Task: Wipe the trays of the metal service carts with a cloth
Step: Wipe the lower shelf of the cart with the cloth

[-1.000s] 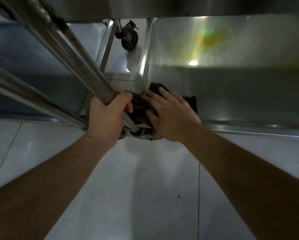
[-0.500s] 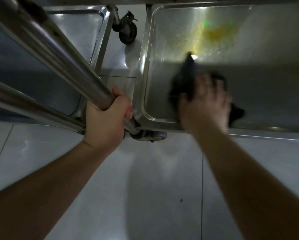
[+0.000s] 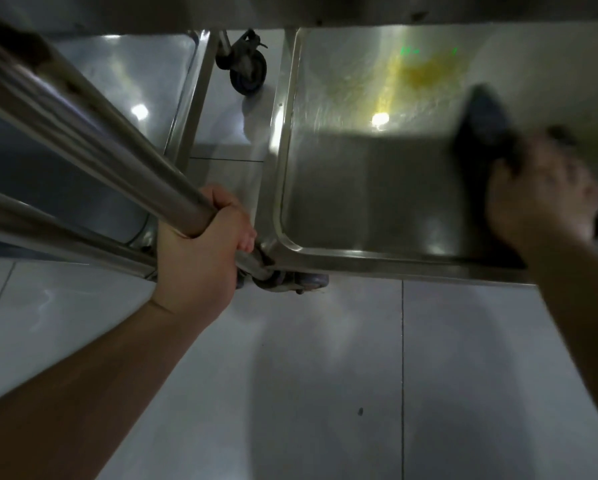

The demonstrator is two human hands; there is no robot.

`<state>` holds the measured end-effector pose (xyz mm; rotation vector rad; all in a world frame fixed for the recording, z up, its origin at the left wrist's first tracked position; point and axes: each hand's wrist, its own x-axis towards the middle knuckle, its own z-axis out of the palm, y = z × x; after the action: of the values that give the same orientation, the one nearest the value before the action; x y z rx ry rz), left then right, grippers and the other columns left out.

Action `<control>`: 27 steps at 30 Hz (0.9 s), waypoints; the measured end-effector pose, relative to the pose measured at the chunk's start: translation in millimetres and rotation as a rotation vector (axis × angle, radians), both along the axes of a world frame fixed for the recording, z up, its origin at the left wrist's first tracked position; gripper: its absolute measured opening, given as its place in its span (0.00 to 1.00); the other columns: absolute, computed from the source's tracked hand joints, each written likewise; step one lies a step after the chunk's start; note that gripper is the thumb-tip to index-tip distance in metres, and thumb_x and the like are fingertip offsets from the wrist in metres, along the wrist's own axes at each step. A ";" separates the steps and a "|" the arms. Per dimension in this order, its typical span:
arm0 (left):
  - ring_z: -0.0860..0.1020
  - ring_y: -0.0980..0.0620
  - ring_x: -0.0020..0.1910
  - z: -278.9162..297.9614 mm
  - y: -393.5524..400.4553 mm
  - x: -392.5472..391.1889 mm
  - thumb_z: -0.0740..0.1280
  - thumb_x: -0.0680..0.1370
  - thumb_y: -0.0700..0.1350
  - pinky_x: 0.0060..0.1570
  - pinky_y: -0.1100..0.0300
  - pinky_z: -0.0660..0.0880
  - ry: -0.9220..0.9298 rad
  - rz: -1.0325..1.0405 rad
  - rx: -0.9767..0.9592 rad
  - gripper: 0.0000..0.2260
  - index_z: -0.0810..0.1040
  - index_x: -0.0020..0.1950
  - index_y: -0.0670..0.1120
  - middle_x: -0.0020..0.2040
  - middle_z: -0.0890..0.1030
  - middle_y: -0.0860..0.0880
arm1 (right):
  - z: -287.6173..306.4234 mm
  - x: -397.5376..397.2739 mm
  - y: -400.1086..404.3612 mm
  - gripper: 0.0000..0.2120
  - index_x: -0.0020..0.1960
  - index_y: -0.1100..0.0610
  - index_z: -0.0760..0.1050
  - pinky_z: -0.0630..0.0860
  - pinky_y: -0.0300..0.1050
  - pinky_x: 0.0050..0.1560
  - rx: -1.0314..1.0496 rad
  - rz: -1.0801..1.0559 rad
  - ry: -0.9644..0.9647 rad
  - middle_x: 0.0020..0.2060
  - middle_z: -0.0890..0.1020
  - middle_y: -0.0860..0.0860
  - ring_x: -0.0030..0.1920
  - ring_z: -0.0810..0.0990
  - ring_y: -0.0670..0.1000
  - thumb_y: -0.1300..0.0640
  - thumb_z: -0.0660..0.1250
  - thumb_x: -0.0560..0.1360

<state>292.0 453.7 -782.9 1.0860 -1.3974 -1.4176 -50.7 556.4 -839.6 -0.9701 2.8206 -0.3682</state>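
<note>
While the right hand (image 3: 543,188) presses the dark cloth (image 3: 481,123) on the lower tray (image 3: 359,188) at its right side, motion-blurred, the yellow stain (image 3: 425,72) may be missed, and the cart could roll if the left hand (image 3: 200,247), wrapped round the upright post (image 3: 93,133), slackens.

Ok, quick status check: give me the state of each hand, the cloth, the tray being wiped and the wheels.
left hand: gripping the cart post.
right hand: on the cloth, motion-blurred; grip unclear.
cloth: dark, crumpled, on the tray's right part.
tray: yellowish stain in the far part.
far caster: on the floor.
near caster: under the tray corner, mostly hidden.
</note>
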 end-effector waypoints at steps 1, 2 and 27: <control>0.67 0.46 0.28 0.0 0.6 -0.7 0.65 0.69 0.39 0.24 0.50 0.65 -0.004 0.010 -0.005 0.10 0.66 0.31 0.44 0.26 0.69 0.48 | 0.3 -10.7 -1.8 0.30 0.81 0.51 0.60 0.56 0.66 0.79 0.009 -0.138 -0.035 0.81 0.64 0.56 0.81 0.59 0.62 0.41 0.51 0.82; 0.67 0.45 0.28 0.1 1.1 -1.5 0.65 0.69 0.38 0.25 0.50 0.63 -0.008 0.015 -0.014 0.10 0.66 0.31 0.44 0.26 0.69 0.49 | -0.3 -12.2 -8.9 0.32 0.83 0.51 0.55 0.50 0.65 0.81 0.018 -0.219 -0.064 0.83 0.58 0.53 0.83 0.53 0.61 0.40 0.48 0.82; 0.70 0.50 0.28 -3.3 0.6 -6.2 0.62 0.71 0.34 0.35 0.58 0.71 0.026 0.057 -0.062 0.10 0.67 0.31 0.43 0.26 0.68 0.49 | 4.0 69.9 -80.4 0.27 0.82 0.41 0.57 0.49 0.59 0.81 0.004 0.624 -0.090 0.83 0.61 0.43 0.84 0.53 0.50 0.41 0.52 0.84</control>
<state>285.8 454.3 -786.2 1.0566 -1.3721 -1.3344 19.2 476.0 -835.7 -1.6943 2.2731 -0.3101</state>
